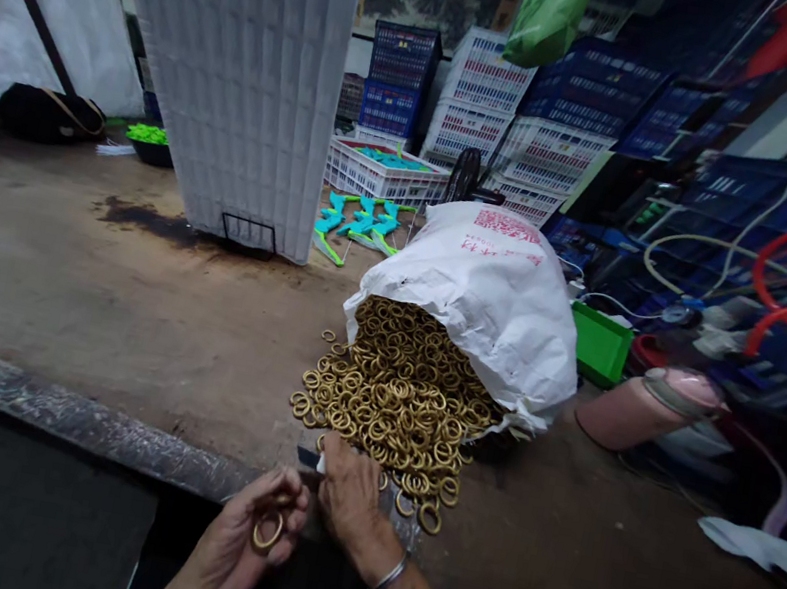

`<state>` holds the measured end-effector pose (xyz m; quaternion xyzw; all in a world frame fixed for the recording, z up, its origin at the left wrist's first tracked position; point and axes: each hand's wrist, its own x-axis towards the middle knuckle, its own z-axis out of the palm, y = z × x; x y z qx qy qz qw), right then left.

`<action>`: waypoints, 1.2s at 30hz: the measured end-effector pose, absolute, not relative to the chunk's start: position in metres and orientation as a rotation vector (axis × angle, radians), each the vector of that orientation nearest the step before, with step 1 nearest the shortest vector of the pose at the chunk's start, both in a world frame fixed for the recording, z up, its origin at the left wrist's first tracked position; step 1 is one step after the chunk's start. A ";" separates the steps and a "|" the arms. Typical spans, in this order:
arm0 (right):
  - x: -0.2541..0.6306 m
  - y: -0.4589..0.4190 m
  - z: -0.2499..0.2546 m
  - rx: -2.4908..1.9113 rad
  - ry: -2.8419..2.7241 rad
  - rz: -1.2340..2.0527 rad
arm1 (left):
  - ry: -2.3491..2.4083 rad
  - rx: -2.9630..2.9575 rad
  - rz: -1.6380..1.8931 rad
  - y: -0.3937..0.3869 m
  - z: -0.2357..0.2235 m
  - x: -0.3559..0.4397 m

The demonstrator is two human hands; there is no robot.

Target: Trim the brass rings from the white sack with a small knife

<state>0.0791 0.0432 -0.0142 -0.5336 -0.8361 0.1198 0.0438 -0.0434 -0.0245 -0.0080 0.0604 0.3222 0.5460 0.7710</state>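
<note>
My left hand (248,535) is palm up at the table's front edge, its fingers curled around a brass-coloured ring (267,529), with part of another visible near the fingertips. Beside it, my right hand (353,499) reaches to the near edge of a heap of similar rings (393,406), fingers closed and pointing down. A flat, dark blade-like tool (308,458) sticks out to the left of these fingers; its handle is hidden. The heap spills from the mouth of a white woven sack (489,291) lying on its side.
A tall white ribbed panel (247,86) stands on the wooden table (94,303). Behind are turquoise-and-green toy bows (368,219) and stacked crates (478,96). To the right are a green tray (598,343), a pink bottle (647,410) and an orange hose (770,270).
</note>
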 end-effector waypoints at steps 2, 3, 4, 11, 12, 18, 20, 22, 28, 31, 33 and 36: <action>0.084 0.045 -0.013 -1.593 -2.526 0.452 | 0.700 0.069 1.205 -0.021 -0.009 -0.045; 0.087 0.047 -0.012 -1.573 -2.489 0.519 | 0.718 0.057 1.223 -0.019 -0.008 -0.045; 0.090 0.048 -0.010 -1.546 -2.437 0.606 | 0.745 0.059 1.240 -0.017 -0.008 -0.045; 0.111 0.050 0.004 -1.179 -1.898 1.448 | 1.108 0.484 1.253 -0.006 -0.006 -0.034; 0.113 0.048 0.005 -1.156 -1.835 1.547 | 1.154 0.555 1.235 -0.005 -0.006 -0.031; 0.114 0.043 -0.004 -1.159 -1.642 1.749 | 1.227 0.850 1.249 -0.004 -0.003 -0.021; 0.114 0.043 -0.007 -1.187 -1.637 1.704 | 1.242 0.939 1.288 -0.005 -0.003 -0.020; 0.113 0.044 -0.009 -1.206 -1.665 1.669 | 1.254 1.010 1.310 -0.006 -0.004 -0.019; 0.110 0.044 -0.001 -1.275 -1.742 1.538 | 1.191 0.843 1.103 -0.009 -0.004 -0.020; 0.110 0.044 0.002 -1.260 -1.750 1.515 | 1.099 0.737 1.001 -0.010 -0.003 -0.021; 0.110 0.044 0.002 -1.231 -1.734 1.553 | 1.047 0.698 1.018 -0.010 -0.004 -0.021; 0.111 0.044 0.000 -1.230 -1.754 1.516 | 1.014 0.658 1.058 -0.011 -0.005 -0.021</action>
